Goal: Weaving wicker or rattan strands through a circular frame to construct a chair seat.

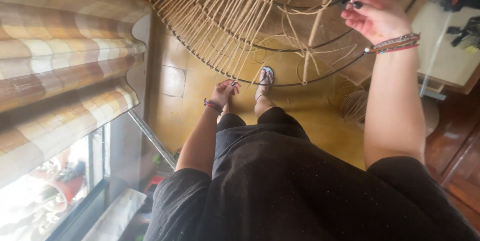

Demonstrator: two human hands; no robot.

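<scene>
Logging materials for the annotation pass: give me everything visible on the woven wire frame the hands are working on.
The wire frame is a set of thin dark curved hoops, held tilted above the yellow tiled floor. Tan cords, like raffia or jute, run taut and close together across its left part; the right part is bare, with loose strands hanging and looping. The left hand pinches cords at the lower rim. The right hand holds a thicker loose strand near the top. Its upper edge is out of view.

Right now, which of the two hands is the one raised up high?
The right hand is raised, pulling loose cord beside the wire frame. The left hand reaches low, gripping the taut cords at the frame's rim.
</scene>
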